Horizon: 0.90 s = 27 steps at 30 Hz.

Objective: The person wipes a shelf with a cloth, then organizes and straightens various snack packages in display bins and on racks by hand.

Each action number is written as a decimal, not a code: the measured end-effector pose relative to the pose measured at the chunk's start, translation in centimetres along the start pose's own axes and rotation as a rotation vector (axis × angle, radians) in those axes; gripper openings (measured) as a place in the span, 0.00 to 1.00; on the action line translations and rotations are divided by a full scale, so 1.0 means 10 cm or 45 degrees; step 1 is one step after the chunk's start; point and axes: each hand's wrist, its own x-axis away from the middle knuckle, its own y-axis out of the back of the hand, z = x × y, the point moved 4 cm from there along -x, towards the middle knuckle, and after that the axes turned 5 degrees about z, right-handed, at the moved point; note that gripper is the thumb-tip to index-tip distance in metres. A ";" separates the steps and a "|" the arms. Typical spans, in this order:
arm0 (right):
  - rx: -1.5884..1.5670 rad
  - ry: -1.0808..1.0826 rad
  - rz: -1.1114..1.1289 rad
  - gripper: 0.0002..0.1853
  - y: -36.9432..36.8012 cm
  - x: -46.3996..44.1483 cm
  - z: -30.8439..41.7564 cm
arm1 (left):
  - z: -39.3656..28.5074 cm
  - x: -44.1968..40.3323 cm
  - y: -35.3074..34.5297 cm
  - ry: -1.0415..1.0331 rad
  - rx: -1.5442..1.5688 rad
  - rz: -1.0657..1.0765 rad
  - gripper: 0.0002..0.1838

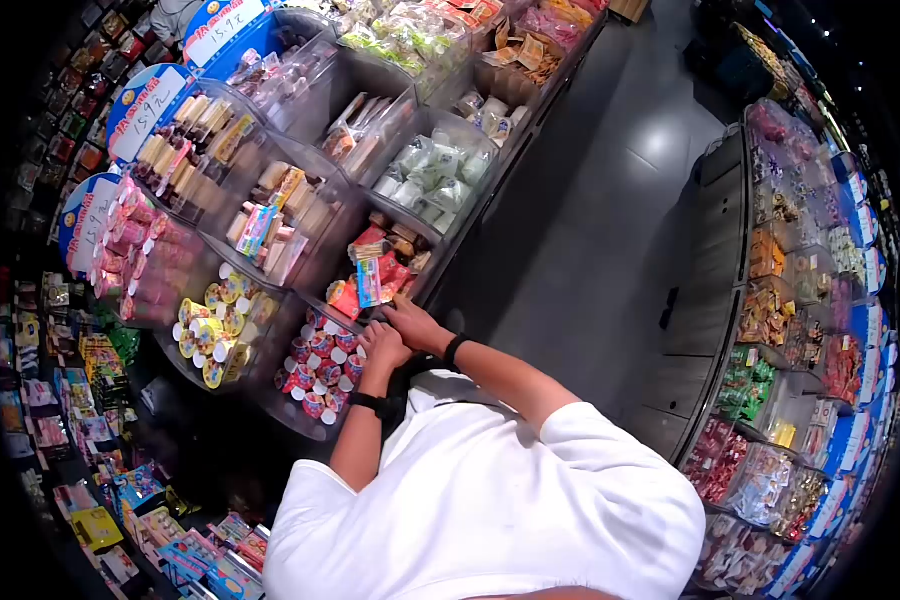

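This is a shop, seemingly one for sweets and snacks. Clear bins (290, 418) stand in tiers, sorted by kind, filled with wrapped snacks (395, 272) and little yellow-lidded cups (210, 335). Blue-edged signs (150, 112) carry handwritten prices of 15.9 yuan. A grey aisle (610, 150) divides this display from another stocked unit (705, 290), and packaged goods (95, 525) crowd the left.

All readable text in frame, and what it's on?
"15.9元", handwritten: upper blue sign on the candy display.
"15.9元", handwritten: middle blue sign.
"15.9", apparently; end unclear: lower blue sign.
Red print on those three signs: too blurred to read.
Blue packet near the hands: print too small.
Right-side shelf signs and other wrappers: unreadable.
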 end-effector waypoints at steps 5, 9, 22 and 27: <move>0.208 -0.035 0.110 0.21 0.62 -0.24 -0.36 | -0.44 -0.50 0.34 -0.212 0.083 -0.073 0.44; 0.247 -0.146 0.099 0.18 0.96 -0.38 -0.64 | -0.72 -0.93 0.36 -0.209 -0.099 -0.207 0.34; 0.051 0.051 0.506 0.36 1.25 -0.45 -1.02 | -0.80 -0.90 0.26 -0.480 0.335 -0.462 0.28; 0.218 0.099 0.254 0.31 1.78 -0.42 -1.42 | -1.39 -1.18 0.55 -0.519 0.217 -0.540 0.17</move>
